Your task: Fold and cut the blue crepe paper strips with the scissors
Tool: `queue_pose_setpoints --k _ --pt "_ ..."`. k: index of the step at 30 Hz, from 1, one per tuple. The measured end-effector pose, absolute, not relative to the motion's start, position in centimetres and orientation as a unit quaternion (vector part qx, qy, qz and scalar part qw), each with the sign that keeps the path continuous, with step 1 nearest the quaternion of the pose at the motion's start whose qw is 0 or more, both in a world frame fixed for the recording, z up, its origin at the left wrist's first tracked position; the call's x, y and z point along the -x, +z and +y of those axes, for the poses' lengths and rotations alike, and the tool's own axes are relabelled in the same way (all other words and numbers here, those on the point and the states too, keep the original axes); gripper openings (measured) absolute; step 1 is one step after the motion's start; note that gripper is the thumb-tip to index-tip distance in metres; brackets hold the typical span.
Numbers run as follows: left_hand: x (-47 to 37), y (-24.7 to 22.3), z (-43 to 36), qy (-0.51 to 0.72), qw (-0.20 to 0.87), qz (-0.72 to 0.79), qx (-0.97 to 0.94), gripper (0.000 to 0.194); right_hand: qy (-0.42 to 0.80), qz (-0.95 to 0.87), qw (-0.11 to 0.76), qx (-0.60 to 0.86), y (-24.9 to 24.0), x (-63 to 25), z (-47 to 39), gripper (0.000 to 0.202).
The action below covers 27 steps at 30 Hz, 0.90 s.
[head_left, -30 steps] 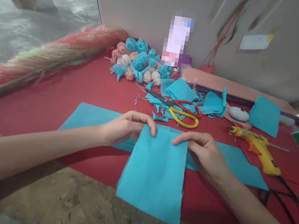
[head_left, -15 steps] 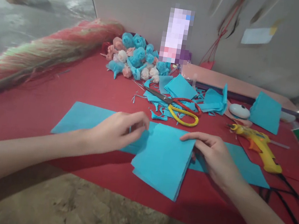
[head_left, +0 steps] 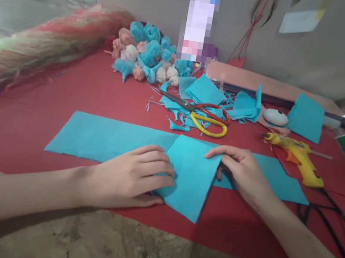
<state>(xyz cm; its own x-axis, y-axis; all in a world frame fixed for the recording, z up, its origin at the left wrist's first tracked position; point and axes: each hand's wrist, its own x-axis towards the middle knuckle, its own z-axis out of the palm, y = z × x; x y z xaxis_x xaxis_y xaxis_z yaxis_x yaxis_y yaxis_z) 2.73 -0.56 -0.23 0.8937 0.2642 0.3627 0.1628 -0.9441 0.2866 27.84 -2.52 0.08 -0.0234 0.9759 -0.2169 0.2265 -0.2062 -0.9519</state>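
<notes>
A stack of blue paper squares [head_left: 190, 171] is held between both hands, tilted, over a long blue paper strip [head_left: 99, 137] that lies across the red table. My right hand [head_left: 245, 175] pinches the stack's upper right corner, thumb and forefinger at its edge. My left hand [head_left: 139, 176] grips the stack's left edge, fingers on top and thumb low beside it. Beyond the strip, scissors [head_left: 208, 126] with one red and one yellow handle rest on blue paper scraps [head_left: 178, 125].
Paper flowers [head_left: 151, 53] are heaped at the back beside a blurred-out upright screen [head_left: 197, 24]. A yellow glue gun [head_left: 301, 160] with a black cable lies at right, near a white oval object [head_left: 275, 116] and folded blue paper [head_left: 307, 116]. A straw broom [head_left: 51, 42] lies at left.
My left hand has come down from above the stack's upper left and taken hold of its left edge. The stack's sheets look more even. The camera view has shifted slightly.
</notes>
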Motion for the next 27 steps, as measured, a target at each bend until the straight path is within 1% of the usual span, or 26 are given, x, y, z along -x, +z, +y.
queue_pose_setpoints --k 9,17,27 --pt "-2.5 -0.2 -0.4 0.202 0.131 0.108 -0.965 0.017 0.509 -0.535 0.338 0.584 0.2 -28.5 -2.4 0.022" --pt "-2.6 -0.2 -0.3 0.193 0.125 0.08 -0.97 0.015 0.516 -0.534 0.332 0.583 -0.1 -28.9 -2.4 0.022" --pt "-2.6 0.0 -0.3 0.183 0.127 0.07 -0.972 0.017 0.494 -0.55 0.328 0.588 0.2 -28.5 -2.3 0.024"
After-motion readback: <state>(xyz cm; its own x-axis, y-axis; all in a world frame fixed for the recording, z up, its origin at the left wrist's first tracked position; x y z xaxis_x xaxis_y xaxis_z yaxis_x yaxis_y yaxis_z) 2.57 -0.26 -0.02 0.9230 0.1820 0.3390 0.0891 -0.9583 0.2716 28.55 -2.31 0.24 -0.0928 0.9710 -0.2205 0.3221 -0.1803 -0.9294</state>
